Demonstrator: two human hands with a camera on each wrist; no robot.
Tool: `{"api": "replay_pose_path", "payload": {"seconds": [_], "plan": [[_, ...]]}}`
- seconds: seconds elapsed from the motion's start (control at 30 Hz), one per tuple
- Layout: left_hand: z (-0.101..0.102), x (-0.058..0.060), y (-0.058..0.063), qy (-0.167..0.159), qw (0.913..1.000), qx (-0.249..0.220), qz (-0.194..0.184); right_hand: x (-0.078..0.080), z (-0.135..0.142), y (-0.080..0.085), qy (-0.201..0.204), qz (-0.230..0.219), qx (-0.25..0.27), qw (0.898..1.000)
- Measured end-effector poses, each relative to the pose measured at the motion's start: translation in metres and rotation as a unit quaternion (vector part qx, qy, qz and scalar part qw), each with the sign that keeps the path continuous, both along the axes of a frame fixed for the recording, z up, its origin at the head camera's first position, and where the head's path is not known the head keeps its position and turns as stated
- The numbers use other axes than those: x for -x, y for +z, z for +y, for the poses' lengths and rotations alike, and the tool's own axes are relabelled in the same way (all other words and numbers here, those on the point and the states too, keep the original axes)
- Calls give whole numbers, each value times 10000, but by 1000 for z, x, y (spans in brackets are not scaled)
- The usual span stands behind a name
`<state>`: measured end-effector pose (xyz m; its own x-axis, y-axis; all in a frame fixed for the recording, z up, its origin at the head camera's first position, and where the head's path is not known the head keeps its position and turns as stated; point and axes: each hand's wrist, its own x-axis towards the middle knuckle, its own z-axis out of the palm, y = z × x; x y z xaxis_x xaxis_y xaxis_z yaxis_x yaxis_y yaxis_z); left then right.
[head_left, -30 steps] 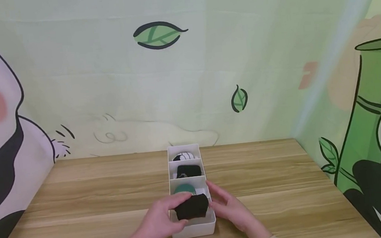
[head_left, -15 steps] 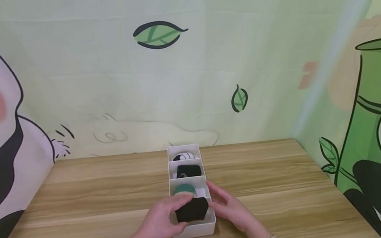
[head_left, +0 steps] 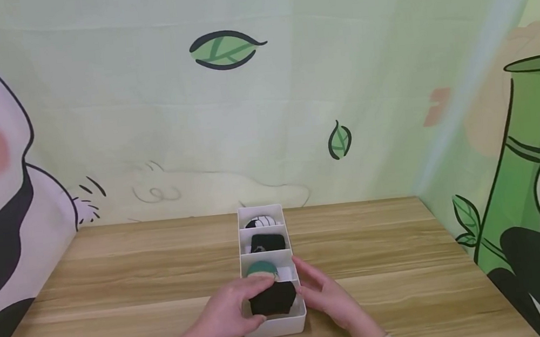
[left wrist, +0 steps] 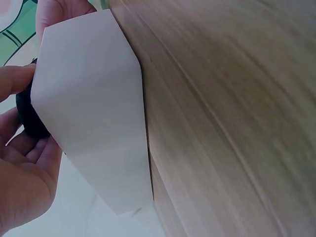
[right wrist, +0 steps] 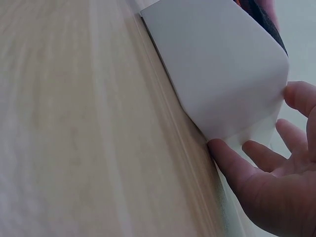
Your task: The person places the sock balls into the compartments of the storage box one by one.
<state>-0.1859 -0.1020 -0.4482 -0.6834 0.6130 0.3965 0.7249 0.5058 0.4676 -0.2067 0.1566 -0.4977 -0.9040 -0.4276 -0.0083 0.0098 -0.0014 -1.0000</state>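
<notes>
In the head view, a long white divided box (head_left: 275,328) stands on the wooden table with its short end toward me. My left hand (head_left: 225,309) pinches a rolled black sock (head_left: 273,300) between thumb and fingers at the nearest compartment, partly below the rim. The black sock (left wrist: 30,111) shows past the box's edge in the left wrist view. My right hand (head_left: 328,298) rests its fingertips against the box's right side; the right wrist view shows these fingers (right wrist: 232,160) spread along the white wall.
Behind the held sock, a teal roll (head_left: 261,268) sits in the second compartment. Farther back are a black roll (head_left: 268,241) and a black-and-white striped roll (head_left: 262,221). Wooden tabletop (head_left: 139,279) surrounds the box, and a printed panda-and-bamboo backdrop (head_left: 265,114) rises behind it.
The black sock has moved slightly down and toward me into the nearest compartment, with my left hand still pinching it. My right hand and the box have stayed in place.
</notes>
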Motion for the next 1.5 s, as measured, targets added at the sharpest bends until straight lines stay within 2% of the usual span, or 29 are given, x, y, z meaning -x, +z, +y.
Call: {"api": "replay_pose_path", "payload": {"seconds": [0.27,0.5,0.63,0.77,0.93,1.1,1.23,1.37,1.5], "plan": [[-1,1,0,-91,9999,55,13,0,1,0,14,-43,50,10000],[0,3,-4,-334,9993,-96,146,-1,0,1,-22,-27,14,10000],[0,4,-8,-254,9996,-87,87,-1,-1,0,-5,-6,21,10000],[-1,4,-11,-206,9988,-432,59,-1,-1,0,-12,30,30,10000],[-1,3,-12,-75,9935,-1132,-82,0,-1,0,-13,25,82,10000],[-4,4,-11,48,9868,-1581,-354,0,-1,0,-6,64,36,10000],[-8,5,-10,207,9844,-1720,-302,0,-1,0,-40,103,-21,9999],[-14,5,-10,610,9840,-1663,-211,0,-1,1,-4,111,-76,9999],[-21,5,-9,957,9814,-1628,-333,0,1,4,-25,449,-546,9975]]}}
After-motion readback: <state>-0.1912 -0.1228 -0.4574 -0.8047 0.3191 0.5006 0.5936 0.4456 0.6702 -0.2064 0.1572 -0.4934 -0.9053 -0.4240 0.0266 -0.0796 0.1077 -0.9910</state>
